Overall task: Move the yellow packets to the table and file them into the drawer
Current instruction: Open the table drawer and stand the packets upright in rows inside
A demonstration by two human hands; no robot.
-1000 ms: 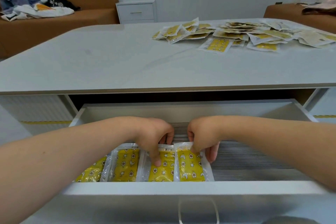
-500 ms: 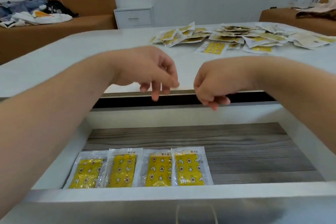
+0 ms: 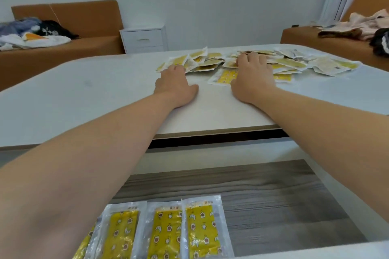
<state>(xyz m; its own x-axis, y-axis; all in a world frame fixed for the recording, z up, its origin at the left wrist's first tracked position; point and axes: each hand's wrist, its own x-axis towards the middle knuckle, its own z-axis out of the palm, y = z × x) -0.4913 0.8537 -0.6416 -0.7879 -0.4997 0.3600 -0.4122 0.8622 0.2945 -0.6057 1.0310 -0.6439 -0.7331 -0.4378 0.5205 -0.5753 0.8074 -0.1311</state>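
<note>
Left hand [image 3: 175, 84] is lying palm down on the counter [image 3: 84, 94], fingers straight and gripping nothing, its fingertips touching the left end of the heap of loose yellow packets [image 3: 290, 63]. Right hand [image 3: 251, 78] is resting flat and open on the heap's middle, partly covering a lone packet [image 3: 222, 75]. The heap is stretching left to right, mostly beyond the right hand, which is probably nearer to most of it. Filed packets [image 3: 164, 231] are lying side by side in the drawer [image 3: 273, 195], near left.
</note>
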